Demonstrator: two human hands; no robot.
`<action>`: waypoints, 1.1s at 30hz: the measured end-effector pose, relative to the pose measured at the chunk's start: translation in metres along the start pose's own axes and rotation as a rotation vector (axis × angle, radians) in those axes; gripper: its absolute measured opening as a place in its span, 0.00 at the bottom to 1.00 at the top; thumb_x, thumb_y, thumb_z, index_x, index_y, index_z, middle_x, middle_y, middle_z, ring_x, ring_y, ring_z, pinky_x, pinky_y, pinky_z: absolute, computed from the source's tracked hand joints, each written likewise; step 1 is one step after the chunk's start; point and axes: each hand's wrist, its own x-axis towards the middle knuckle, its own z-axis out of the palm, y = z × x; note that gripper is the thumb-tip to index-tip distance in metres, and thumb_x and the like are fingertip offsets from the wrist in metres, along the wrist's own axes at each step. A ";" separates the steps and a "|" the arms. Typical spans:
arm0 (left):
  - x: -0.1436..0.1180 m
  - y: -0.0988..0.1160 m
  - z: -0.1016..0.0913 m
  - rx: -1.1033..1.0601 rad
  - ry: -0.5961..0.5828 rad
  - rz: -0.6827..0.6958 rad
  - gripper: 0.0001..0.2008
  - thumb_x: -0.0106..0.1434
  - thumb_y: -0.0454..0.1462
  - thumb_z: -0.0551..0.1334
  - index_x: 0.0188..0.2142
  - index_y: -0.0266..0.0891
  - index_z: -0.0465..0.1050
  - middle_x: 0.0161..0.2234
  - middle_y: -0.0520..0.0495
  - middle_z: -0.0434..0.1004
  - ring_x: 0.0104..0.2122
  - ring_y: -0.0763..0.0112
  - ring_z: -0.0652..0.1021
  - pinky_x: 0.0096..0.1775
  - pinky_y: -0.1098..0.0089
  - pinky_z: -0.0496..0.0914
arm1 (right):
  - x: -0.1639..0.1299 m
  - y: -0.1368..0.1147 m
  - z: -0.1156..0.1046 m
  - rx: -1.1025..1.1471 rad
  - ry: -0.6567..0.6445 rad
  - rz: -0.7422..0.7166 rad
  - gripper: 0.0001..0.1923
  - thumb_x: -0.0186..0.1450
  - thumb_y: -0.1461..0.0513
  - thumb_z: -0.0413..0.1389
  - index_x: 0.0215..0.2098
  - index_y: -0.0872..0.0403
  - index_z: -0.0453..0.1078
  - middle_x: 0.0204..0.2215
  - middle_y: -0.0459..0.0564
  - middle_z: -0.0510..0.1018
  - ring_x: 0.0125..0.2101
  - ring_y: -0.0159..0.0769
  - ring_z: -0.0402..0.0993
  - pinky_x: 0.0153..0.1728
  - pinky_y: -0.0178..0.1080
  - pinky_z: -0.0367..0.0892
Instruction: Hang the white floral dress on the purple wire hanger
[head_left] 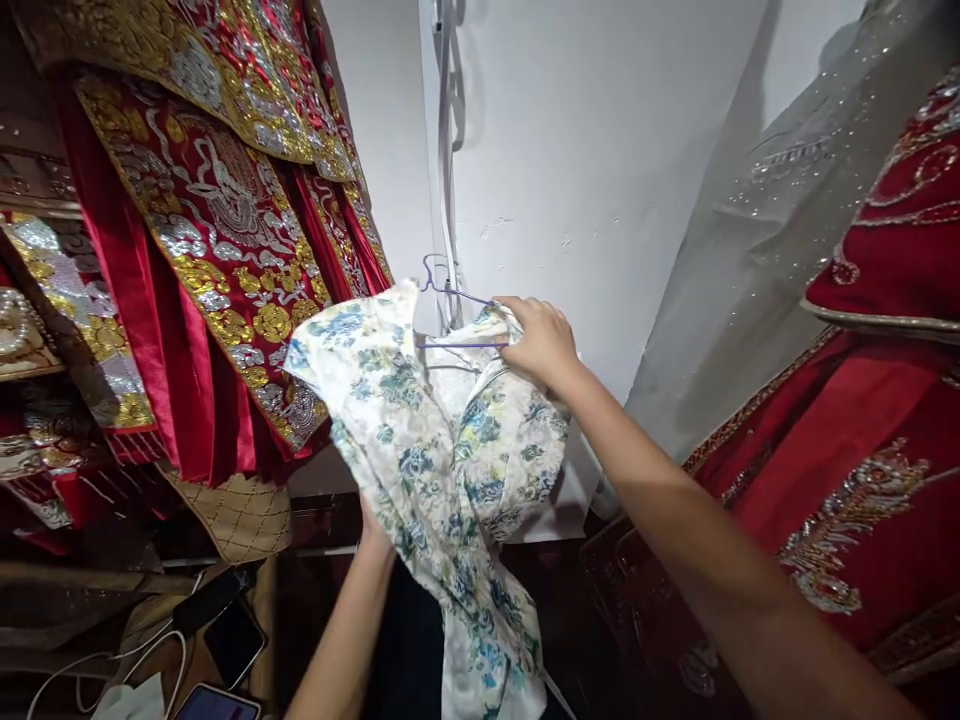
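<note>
A white floral dress (431, 480) with blue and green flowers hangs in front of me, its V-neck facing me. Through its neckline shows a thin purple hanger (465, 346), whose hook rises above the collar beside a white vertical rail. My right hand (544, 345) is closed on the dress's shoulder at the hanger's right end, fingers curled over the cloth. Lower on the left, my left hand (373, 527) reaches behind the dress. The fabric hides its fingers, so I cannot tell whether they grip anything.
Red garments with gold and silver embroidery (247, 230) hang at left. Another red beaded garment (847, 450) and a sheer sparkly white fabric (772, 210) hang at right. A white wall (585, 160) stands behind. Phones (234, 640) and a white cable (180, 660) lie at lower left.
</note>
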 end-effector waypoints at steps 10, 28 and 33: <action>-0.045 -0.080 0.019 -0.194 0.338 -0.172 0.44 0.54 0.49 0.72 0.67 0.53 0.58 0.68 0.48 0.61 0.67 0.53 0.62 0.66 0.57 0.61 | -0.091 -0.024 0.045 0.594 -0.036 0.137 0.48 0.55 0.72 0.48 0.73 0.48 0.47 0.66 0.53 0.62 0.65 0.50 0.58 0.57 0.55 0.64; -0.066 -0.086 0.006 -0.219 0.090 -0.214 0.40 0.53 0.38 0.74 0.64 0.47 0.65 0.59 0.41 0.74 0.63 0.52 0.69 0.66 0.56 0.62 | -0.252 -0.083 0.074 1.145 -0.342 0.615 0.18 0.67 0.47 0.54 0.29 0.50 0.58 0.23 0.40 0.58 0.24 0.33 0.57 0.27 0.36 0.57; -0.069 -0.088 0.009 -0.369 0.037 -0.328 0.27 0.53 0.38 0.73 0.54 0.40 0.76 0.49 0.39 0.81 0.57 0.47 0.76 0.61 0.54 0.68 | -0.244 -0.069 0.058 1.000 -0.530 0.580 0.24 0.68 0.43 0.52 0.25 0.51 0.60 0.21 0.42 0.64 0.24 0.33 0.61 0.29 0.36 0.59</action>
